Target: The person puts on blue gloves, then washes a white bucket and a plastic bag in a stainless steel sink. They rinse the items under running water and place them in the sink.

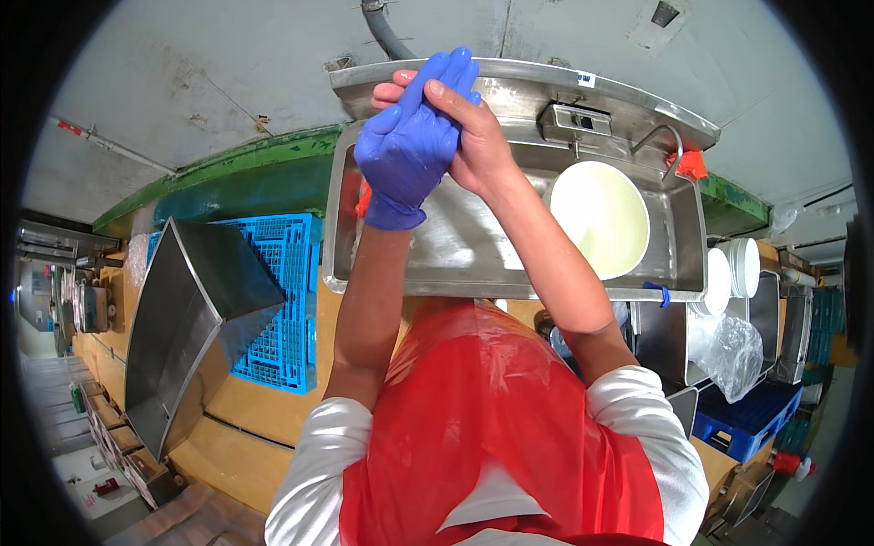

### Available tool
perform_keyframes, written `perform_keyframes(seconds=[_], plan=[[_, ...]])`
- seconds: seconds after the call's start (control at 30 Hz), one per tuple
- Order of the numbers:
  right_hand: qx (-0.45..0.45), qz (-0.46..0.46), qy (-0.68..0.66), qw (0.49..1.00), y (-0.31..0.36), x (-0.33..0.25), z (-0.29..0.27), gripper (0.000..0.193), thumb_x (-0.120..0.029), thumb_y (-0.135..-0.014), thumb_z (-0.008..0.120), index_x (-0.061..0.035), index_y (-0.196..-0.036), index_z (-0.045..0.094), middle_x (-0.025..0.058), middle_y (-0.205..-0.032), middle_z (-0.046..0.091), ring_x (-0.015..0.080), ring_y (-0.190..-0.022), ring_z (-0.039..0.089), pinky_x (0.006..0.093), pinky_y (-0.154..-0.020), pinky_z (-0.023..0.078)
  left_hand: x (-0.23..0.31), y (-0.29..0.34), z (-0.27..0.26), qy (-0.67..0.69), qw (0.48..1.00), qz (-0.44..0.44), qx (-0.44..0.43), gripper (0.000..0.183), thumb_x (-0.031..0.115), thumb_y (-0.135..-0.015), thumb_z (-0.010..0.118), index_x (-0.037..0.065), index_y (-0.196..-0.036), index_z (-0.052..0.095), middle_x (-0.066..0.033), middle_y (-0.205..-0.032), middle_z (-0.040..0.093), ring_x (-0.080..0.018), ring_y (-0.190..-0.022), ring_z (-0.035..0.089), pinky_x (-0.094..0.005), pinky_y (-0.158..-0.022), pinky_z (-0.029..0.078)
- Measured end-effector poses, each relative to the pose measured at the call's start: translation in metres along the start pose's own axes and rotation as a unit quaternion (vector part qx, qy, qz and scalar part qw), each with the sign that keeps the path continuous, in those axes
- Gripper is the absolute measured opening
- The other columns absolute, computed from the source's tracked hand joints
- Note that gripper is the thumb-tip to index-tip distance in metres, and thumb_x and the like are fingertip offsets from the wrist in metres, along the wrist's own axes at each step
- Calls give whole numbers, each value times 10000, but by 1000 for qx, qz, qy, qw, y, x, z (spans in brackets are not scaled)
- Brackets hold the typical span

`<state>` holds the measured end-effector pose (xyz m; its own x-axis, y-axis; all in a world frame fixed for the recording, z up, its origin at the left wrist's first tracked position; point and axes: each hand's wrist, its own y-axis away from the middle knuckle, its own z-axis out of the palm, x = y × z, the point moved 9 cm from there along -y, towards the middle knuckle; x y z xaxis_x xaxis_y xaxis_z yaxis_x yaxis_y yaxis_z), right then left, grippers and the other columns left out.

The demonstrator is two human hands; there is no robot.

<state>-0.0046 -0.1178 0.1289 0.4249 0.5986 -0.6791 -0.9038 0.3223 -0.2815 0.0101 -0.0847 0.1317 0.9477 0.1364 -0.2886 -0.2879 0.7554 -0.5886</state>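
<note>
A wet blue rubber glove [410, 168] covers my left hand [417, 136], which is raised over the left part of a steel sink [455, 246]. Its palm faces me and the fingers are stretched out. My bare right hand [481, 150] wraps the gloved hand from behind and the right side. The right thumb lies across the gloved fingers, and bare fingertips show past their far side. In the sink's right part stands a round, pale bucket [601, 218], to the right of both hands.
A metal faucet [672, 146] curves over the sink's right end, beside a wall-mounted steel box [575, 123]. To the left, a large steel bin [182, 318] leans by a blue plastic pallet [287, 318]. White buckets [745, 268] and a clear plastic bag [733, 355] are at right.
</note>
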Motion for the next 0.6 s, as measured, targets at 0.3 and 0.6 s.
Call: perform_keyframes(seconds=[0.3,0.6], plan=[[44,20,-14,999,8,13,2,602,-299,-978,688,65,-1414,489,238,-1308,653,330,-1249,632,449,-1101,494,-9,-17,24,-210,976,34,-37,988,797,-968,263,116,-1668,112,-251,-1707,86,-384,-1589,72,-594,-1260,17],[84,-26,92,992,22,19,-11,544,-259,-891,794,38,-1306,604,149,-1248,692,243,-1116,669,375,-992,522,-8,-41,12,-250,967,46,8,951,842,-935,241,235,-1665,187,-150,-1732,101,-370,-1594,73,-697,-1226,32]])
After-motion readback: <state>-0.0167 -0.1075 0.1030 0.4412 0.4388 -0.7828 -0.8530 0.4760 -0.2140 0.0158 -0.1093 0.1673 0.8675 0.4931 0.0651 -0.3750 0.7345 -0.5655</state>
